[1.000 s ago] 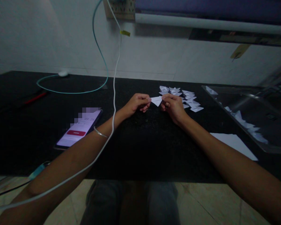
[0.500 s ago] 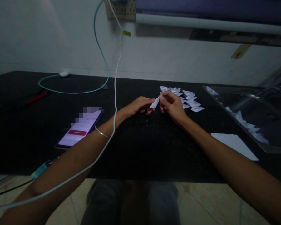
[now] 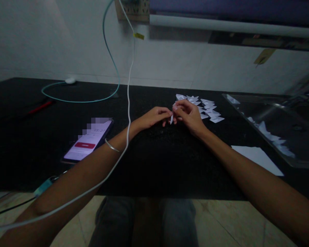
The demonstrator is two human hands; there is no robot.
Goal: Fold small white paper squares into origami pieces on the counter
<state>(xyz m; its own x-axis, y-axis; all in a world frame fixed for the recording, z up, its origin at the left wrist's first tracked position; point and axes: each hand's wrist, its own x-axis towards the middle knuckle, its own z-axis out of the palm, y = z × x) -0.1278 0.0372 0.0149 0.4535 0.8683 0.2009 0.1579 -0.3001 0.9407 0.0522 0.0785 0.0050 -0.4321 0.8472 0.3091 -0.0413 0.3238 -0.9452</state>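
Note:
Between my two hands is a small piece of folded white paper (image 3: 171, 119), seen nearly edge-on as a narrow sliver. My left hand (image 3: 157, 116) pinches it from the left with thumb and fingers. From the right, my right hand (image 3: 189, 114) grips its upper part, thumb and forefinger closed together. Just behind my right hand lie several folded white paper shapes (image 3: 211, 109) with pointed ends, set in rows on the black countertop (image 3: 157, 164); my hand covers some of them.
A stack of white paper (image 3: 257, 159) lies beside my right forearm. More folded papers (image 3: 275, 140) sit along the rim of a metal sink (image 3: 298, 137). A lit phone (image 3: 89, 142) lies by my left forearm. A white cable (image 3: 128, 103) hangs across that arm.
The folded paper has turned from showing a broad face to nearly edge-on. My left fingers have moved slightly right, closer to my right hand.

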